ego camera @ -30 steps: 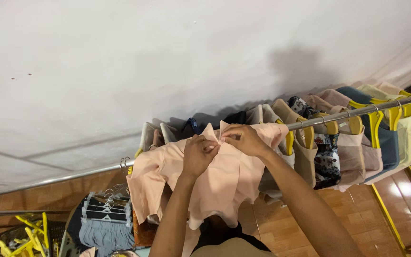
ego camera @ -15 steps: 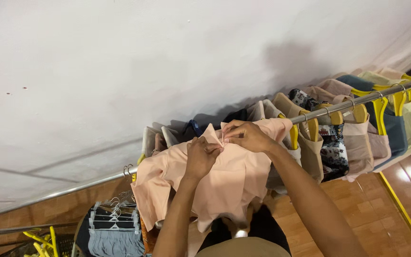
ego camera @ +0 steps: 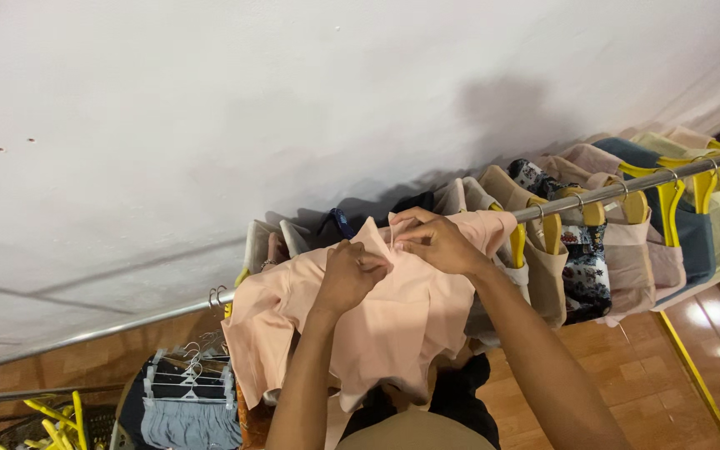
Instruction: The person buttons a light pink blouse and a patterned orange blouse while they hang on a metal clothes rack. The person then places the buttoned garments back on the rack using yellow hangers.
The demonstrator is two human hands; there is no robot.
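1. One long metal clothes rail runs across the white wall, packed with garments on yellow hangers; it carries the whole row.
2. Draped at the rail's middle hangs a peach shirt, collar end up by the rail and hem toward the wooden floor. Its long axis runs top to bottom, sleeves spreading sideways.
3. It looks light, soft and limp, likely to sag wherever unsupported, so the collar or shoulders seem the surest hold.
4. Right hand is closed, pinching fabric at the collar.
5. Left hand is curled shut on cloth just beside it, the two hands nearly touching.
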